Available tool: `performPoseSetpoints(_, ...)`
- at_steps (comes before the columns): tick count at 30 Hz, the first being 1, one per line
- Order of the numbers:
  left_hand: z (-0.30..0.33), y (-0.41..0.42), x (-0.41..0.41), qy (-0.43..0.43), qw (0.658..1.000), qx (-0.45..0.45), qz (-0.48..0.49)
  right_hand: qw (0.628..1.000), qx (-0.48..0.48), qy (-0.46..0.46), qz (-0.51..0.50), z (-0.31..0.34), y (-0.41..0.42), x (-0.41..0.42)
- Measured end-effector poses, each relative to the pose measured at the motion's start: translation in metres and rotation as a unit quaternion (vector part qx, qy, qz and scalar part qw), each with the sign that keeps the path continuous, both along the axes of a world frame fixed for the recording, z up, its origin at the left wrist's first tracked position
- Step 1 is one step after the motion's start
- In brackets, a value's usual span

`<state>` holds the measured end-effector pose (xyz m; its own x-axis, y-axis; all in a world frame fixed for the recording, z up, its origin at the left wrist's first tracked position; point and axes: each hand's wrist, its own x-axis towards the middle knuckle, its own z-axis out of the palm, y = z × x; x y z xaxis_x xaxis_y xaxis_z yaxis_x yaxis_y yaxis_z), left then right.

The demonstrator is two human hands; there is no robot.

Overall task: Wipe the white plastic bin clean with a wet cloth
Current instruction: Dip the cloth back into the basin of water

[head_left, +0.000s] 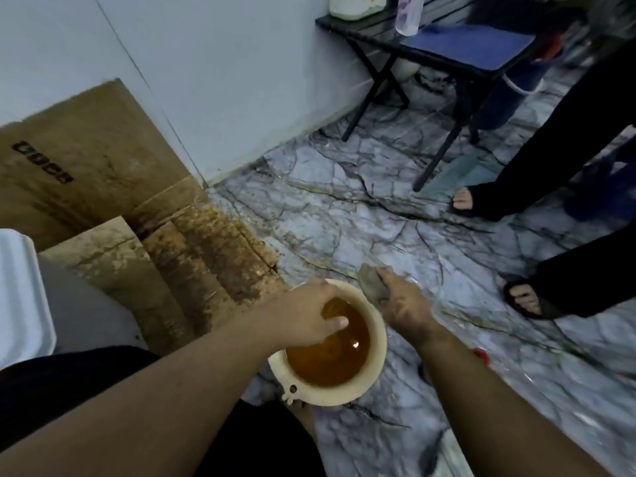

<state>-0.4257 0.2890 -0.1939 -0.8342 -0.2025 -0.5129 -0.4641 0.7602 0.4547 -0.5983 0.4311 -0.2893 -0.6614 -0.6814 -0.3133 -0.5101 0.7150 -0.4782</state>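
A round white plastic bin (pixel 377 342) stands on the marble floor, filled with brown murky water. My left hand (pixel 306 313) grips its far-left rim, thumb hooked inside over the water. My right hand (pixel 404 306) holds a bunched grey wet cloth (pixel 371 284) against the outside of the bin's far-right rim. A small lug with a hole sticks out at the bin's near rim (pixel 292 389).
Stained, wet cardboard (pixel 144 215) lies against the wall to the left. A white lid-like object (pixel 20 290) sits at the left edge. A black folding table (pixel 444 60) stands at the back right. Another person's sandalled feet (pixel 526 299) are at the right.
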Motion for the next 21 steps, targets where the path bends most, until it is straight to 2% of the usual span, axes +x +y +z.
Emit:
performPoseSetpoints(3, -0.021, -0.002, 0.006, -0.079, 0.996, 0.002, -0.050, 0.999, 0.026, -0.017, -0.027, -0.040, 0.015, 0.005)
performPoseSetpoints(6, -0.032, -0.014, 0.009, -0.135, 0.989, 0.012, -0.058, 0.996, -0.012, -0.081, -0.044, -0.063, 0.026, 0.015)
performPoseSetpoints(14, -0.045, -0.023, 0.007, -0.170, 0.984, 0.041, -0.033, 0.978, -0.083, -0.149, -0.118, -0.104, 0.038, 0.031)
performPoseSetpoints(18, -0.045, -0.020, 0.002, -0.177, 0.982, 0.055, -0.037, 0.967, -0.155, -0.133, -0.155, -0.113, 0.034, 0.037)
performPoseSetpoints(21, -0.048, -0.019, 0.001, -0.171, 0.983, 0.054, -0.028, 0.968, -0.145, -0.127, -0.158, -0.114, 0.031, 0.042)
